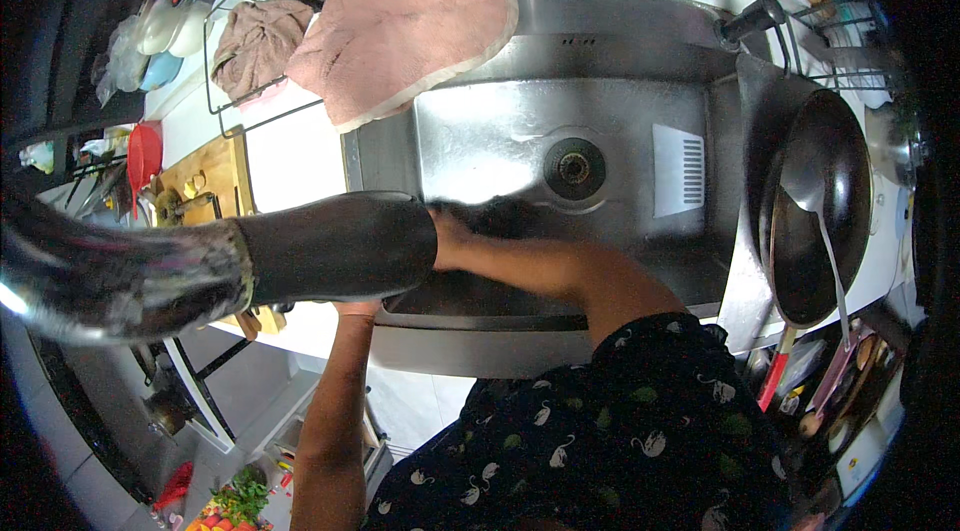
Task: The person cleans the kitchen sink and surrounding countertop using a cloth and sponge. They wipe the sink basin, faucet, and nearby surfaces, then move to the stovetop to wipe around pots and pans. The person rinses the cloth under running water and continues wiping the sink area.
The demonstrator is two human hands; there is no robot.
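The black end of a chrome faucet spout looms close to the camera and covers most of both hands. My left hand shows only as a strip below the spout, at the left front corner of the stainless steel sink. From the right, my right forearm reaches across the basin, and part of my right hand shows past the spout's tip. The fingers of both hands are hidden, so whatever they touch or hold cannot be made out.
A pink cloth hangs over the sink's back left corner. On the right stands a dark wok with a metal spatula in it. A wooden cutting board and a red strainer are at left. The drain is uncovered.
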